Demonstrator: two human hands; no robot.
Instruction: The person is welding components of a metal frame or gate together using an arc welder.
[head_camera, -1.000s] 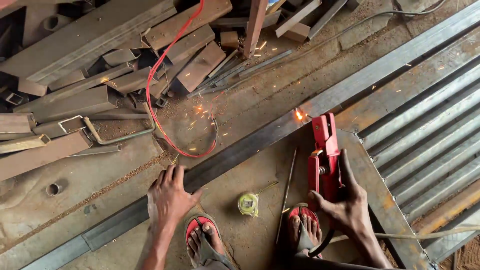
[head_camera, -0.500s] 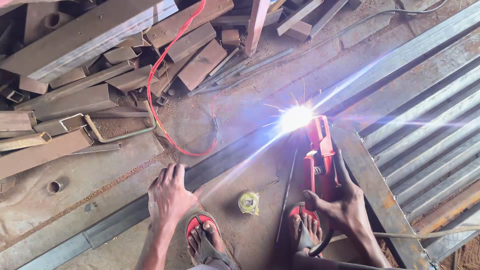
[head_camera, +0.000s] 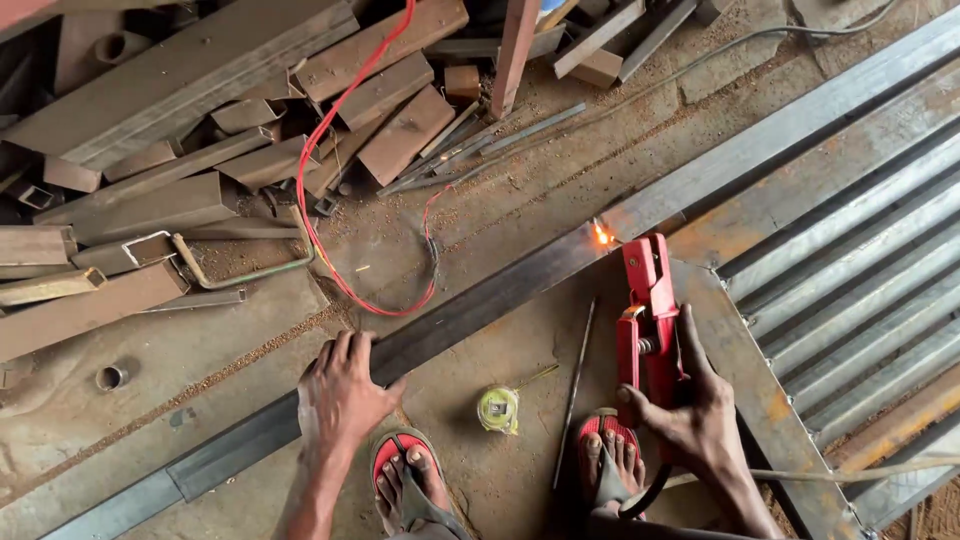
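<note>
Steel bar (head_camera: 480, 305): long, lying diagonally across the floor.
Left hand (head_camera: 342, 392): fingers spread, flat on the bar.
Right hand (head_camera: 690, 420): clamped on red electrode holder (head_camera: 648, 310); tip glowing at bar.
Tape measure (head_camera: 498, 408): between feet.

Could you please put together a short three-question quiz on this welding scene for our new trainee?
1. True or false: the left hand rests flat on the long steel bar.
2. What does the right hand hold?
A. a hammer
B. the red electrode holder
C. the tape measure
3. Fill in: the glowing weld spot sits where the bar meets the corrugated ______.

Key:
1. True
2. B
3. sheet panel
</note>
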